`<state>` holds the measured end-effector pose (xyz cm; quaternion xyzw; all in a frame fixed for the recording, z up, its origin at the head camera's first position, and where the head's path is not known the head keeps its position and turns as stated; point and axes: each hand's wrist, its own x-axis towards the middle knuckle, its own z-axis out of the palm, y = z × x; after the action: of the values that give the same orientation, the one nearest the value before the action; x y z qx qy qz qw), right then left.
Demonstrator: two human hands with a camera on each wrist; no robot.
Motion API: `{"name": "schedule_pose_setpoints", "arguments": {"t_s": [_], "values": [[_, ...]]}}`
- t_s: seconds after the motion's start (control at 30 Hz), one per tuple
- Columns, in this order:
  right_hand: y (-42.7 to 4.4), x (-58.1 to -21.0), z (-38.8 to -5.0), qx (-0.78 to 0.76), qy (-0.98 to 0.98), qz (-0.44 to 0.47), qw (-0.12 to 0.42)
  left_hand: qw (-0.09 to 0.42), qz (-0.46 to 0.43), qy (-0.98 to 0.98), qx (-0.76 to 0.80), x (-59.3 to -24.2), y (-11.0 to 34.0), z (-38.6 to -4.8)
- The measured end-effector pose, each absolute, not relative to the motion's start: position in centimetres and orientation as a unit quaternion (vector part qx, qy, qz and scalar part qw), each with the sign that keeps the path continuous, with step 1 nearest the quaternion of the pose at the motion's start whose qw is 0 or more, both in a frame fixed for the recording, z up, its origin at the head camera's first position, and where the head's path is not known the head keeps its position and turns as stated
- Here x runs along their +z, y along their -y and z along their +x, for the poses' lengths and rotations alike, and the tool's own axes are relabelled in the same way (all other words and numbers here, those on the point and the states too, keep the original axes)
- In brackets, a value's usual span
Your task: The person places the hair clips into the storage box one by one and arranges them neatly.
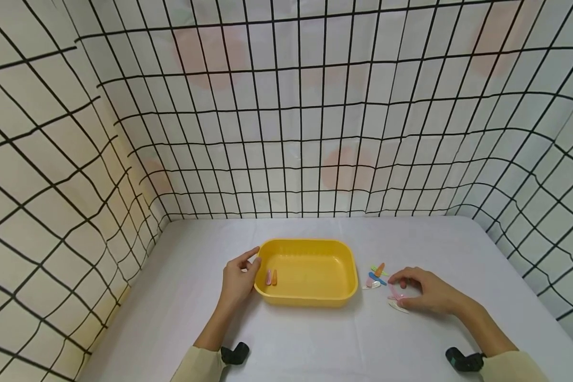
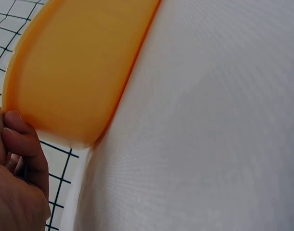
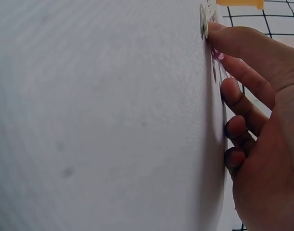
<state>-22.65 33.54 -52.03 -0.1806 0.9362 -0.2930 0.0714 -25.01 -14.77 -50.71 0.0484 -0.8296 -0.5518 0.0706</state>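
At the left end of the yellow tray [image 1: 305,302], my left hand [image 1: 237,281] grips the rim; the left wrist view also has this hand [image 2: 21,175] at the edge of the tray [image 2: 79,72]. Inside the tray lie a pink clip [image 1: 269,277] and an orange clip [image 1: 274,277]. My right hand [image 1: 434,294] is over pink clips [image 1: 394,292], thumb and index finger apart. Its thumb touches a white clip [image 3: 203,21] in the right wrist view, where the other fingers of the hand [image 3: 269,101] are loosely bent.
Between tray and right hand lies a small pile with a blue clip [image 1: 377,278], an orange clip [image 1: 380,269] and several others. A white cloth [image 1: 315,345] covers the table. Black wire grid [image 1: 301,111] stands behind and at both sides.
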Motion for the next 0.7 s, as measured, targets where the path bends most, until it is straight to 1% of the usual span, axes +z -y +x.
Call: {"name": "schedule_pose_setpoints", "arguments": {"t_s": [0.3,0.7], "values": [[-34.0,-52.61,-22.74,-0.313,-0.93,-0.191,0.018,0.071,0.042,0.832,-0.548,-50.75,14.78,-24.98],[-34.16,-52.4,-22.99,-0.336,-0.927,-0.165,-0.024,0.076,0.039,0.832,-0.548,-50.87,14.81,-25.04]]}}
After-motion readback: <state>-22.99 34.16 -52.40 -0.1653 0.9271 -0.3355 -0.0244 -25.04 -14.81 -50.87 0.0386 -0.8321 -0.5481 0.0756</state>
